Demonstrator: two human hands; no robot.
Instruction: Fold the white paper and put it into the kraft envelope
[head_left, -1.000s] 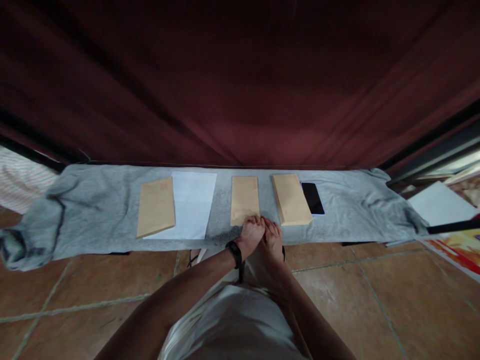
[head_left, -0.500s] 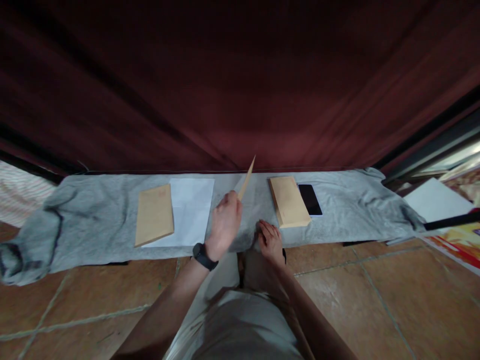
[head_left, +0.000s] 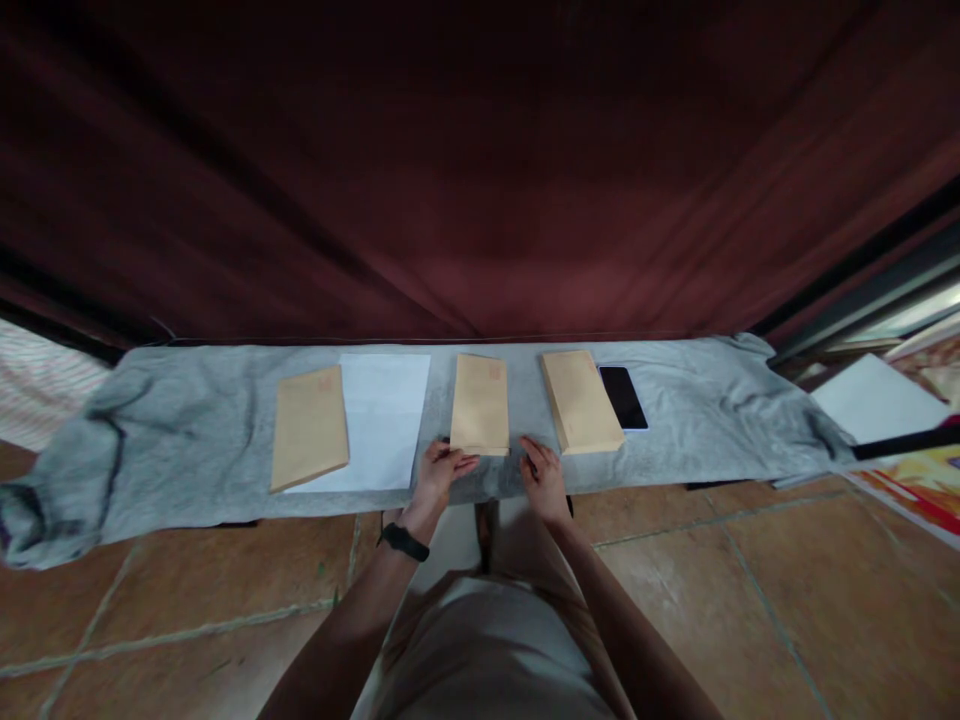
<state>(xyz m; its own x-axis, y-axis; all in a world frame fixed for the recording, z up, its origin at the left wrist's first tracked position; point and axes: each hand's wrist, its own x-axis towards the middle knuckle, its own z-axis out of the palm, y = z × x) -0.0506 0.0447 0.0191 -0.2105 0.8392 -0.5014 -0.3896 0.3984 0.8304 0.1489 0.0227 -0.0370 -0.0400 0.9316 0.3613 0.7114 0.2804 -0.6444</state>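
A brown paper envelope (head_left: 480, 400) lies flat on the grey cloth in front of me, its narrow folded end towards me and a small red mark near the top right corner. My left hand (head_left: 439, 475), with a dark watch on the wrist, is at its lower left corner, fingers stretched along the near edge and touching it. Just right of the envelope, my right hand (head_left: 543, 480) rests on the cloth with loosely extended fingers, apart from the paper. Further right lies a thick stack of brown envelopes (head_left: 585, 400).
At the left another brown envelope (head_left: 309, 425) overlaps a white paper sheet (head_left: 386, 410). A phone (head_left: 622, 397) lies beside the stack. The grey cloth (head_left: 195, 430) covers a narrow bench. Dark red fabric (head_left: 480, 200) hangs behind it; a tiled floor (head_left: 675, 580) is below.
The envelope, held tilted on edge in my left hand before, now lies flat between my hands. My left hand has moved down and towards me; my right hand has barely shifted.
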